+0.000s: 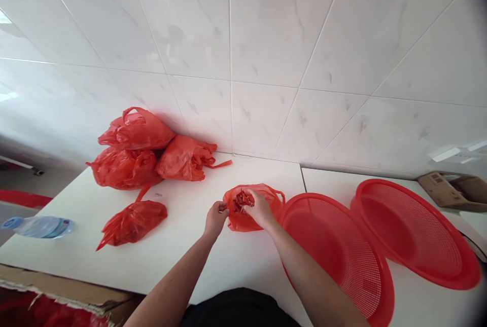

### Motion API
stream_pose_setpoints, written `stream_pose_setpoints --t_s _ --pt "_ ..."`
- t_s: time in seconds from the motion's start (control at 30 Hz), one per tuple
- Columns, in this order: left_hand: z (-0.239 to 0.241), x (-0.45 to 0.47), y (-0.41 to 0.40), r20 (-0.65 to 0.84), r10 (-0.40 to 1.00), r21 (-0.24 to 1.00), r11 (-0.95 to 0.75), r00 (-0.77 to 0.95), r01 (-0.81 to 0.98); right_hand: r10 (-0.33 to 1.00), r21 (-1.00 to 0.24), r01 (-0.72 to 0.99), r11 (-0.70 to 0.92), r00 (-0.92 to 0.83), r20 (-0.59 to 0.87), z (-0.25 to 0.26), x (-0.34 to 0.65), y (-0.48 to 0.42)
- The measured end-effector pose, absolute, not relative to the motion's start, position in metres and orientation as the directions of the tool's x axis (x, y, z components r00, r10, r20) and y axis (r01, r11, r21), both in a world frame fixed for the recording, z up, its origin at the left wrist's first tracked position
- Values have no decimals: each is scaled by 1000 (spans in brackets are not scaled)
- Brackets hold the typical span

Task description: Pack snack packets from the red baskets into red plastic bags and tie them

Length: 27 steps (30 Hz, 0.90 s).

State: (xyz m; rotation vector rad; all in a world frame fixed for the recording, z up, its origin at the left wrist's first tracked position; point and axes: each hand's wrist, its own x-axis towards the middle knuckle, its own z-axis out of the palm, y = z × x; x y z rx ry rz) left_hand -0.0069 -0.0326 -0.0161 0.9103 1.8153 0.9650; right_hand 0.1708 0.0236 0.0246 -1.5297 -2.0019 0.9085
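An opened red plastic bag [243, 223] lies on the white table in front of me, with small dark red wrapped pieces [239, 201] showing in its mouth. My left hand [215, 218] pinches the left edge of the bag's mouth. Over the right side of the opening, my right hand [261, 209] reaches in with its fingers curled at the small pieces. Its fingertips are partly hidden, so I cannot make out exactly what they grip.
Several tied red bags [137, 132] are heaped against the tiled wall; another red bag [135, 223] lies nearer. A water bottle [43, 227] rests at left. Two red mesh baskets [323, 246] stand at right, near a cardboard box [452, 190]. Another cardboard box [68, 286] is at lower left.
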Motion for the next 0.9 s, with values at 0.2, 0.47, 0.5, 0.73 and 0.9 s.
stream_pose_setpoints --t_s 0.2,0.47,0.5,0.73,0.9 --pt "-15 -7 -34 -345 865 878 435 -366 201 996 -478 876 66 -84 -18 36 218 51" --pt "0 -11 -34 -313 864 894 408 -395 186 991 -300 954 -19 -23 -135 30 245 67" --pt "3 -11 -32 -300 868 900 395 -396 184 989 -312 950 -16 -31 -144 32 245 67" --pt "63 -10 -5 -109 913 958 202 -393 204 992 -578 814 -55 -22 -125 79 248 54" --pt "131 4 -7 82 944 976 -11 -320 216 993 -971 206 -119 39 -113 115 251 24"
